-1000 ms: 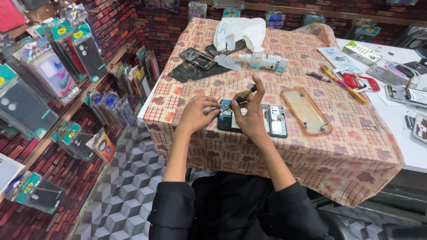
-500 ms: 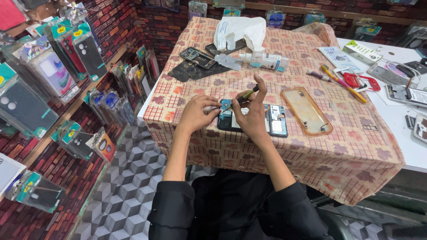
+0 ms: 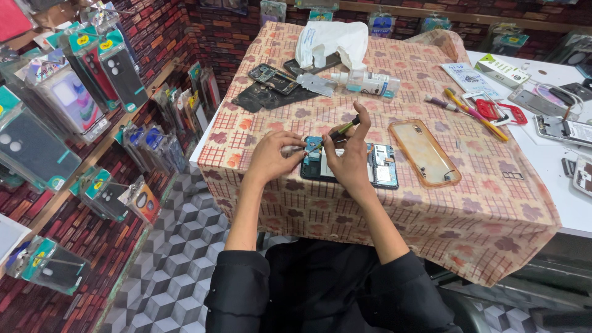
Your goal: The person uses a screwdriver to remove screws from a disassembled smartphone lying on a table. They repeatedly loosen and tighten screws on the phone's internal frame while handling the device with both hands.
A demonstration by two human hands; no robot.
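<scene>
From the head view, almost nothing shifts: your left hand (image 3: 271, 155) keeps its fingers pinched on the opened phone (image 3: 348, 169) on the table (image 3: 493, 209), and your right hand (image 3: 348, 154) stays closed around the screwdriver (image 3: 339, 131), so work remains at the same spot.

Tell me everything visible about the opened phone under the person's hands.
The opened phone lies flat on the patterned tablecloth near the table's front edge, back cover off, showing blue-green and pale inner parts in a dark frame. The left hand touches its left end; the right hand covers its middle, holding a slim screwdriver.
</scene>
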